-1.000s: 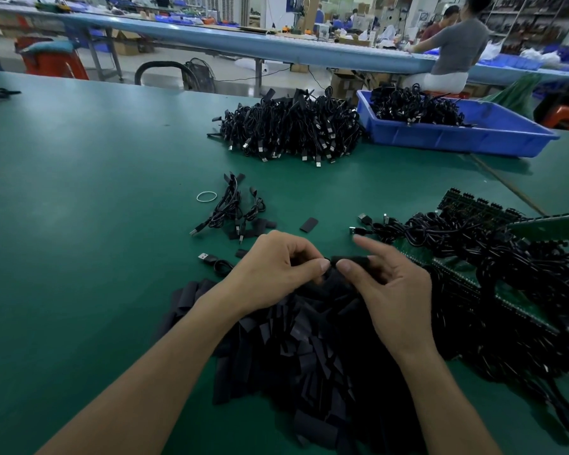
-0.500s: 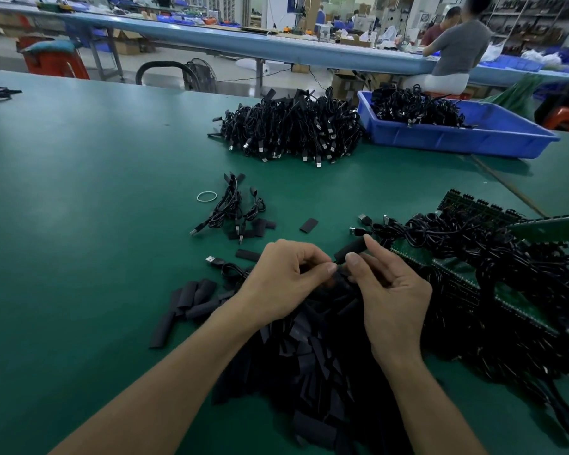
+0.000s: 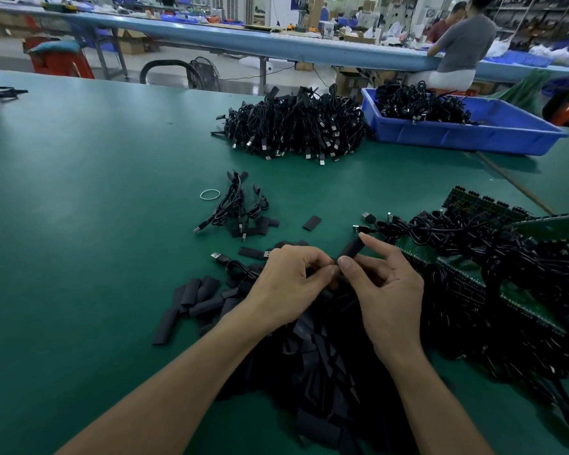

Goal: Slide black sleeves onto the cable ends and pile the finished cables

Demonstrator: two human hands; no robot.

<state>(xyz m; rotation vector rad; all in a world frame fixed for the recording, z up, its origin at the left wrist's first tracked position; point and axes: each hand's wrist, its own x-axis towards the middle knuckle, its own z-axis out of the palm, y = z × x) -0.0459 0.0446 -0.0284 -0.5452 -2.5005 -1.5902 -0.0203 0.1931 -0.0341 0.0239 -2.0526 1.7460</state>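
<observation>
Centre frame: right hand [image 3: 388, 290] pinches a black sleeve [image 3: 353, 248]; left hand [image 3: 286, 280] curls at its lower end, its hold hidden.

Ctr: right hand [image 3: 386, 290] pinches black sleeve [image 3: 352, 248] | left hand [image 3: 288, 284] pinches cable [image 3: 240, 267] beside it | sleeve pile [image 3: 309, 359] lower ctr

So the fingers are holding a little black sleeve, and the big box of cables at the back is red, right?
Not quite. The box of cables at the back is blue, not red, as the head view shows. The rest is right: the right hand pinches a little black sleeve.
</observation>
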